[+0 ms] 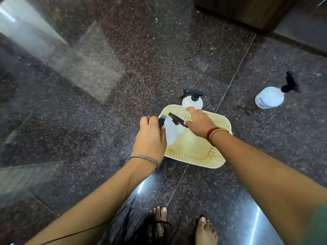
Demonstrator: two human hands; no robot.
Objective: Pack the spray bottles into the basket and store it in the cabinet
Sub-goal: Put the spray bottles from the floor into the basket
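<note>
A cream perforated basket (215, 157) sits on the dark granite floor. My left hand (150, 137) grips the black trigger head of a translucent spray bottle (170, 132) over the basket's left side. My right hand (199, 122) holds the black trigger of a second spray bottle (189, 138) over the middle of the basket. A third spray bottle (192, 99) stands upright just behind the basket. A fourth spray bottle (270, 97) lies on its side on the floor to the far right.
A dark wooden cabinet base (256, 13) stands at the top right. My bare feet (205, 230) are at the bottom of the view, close to the basket. Polished floor with bright reflections spreads all around.
</note>
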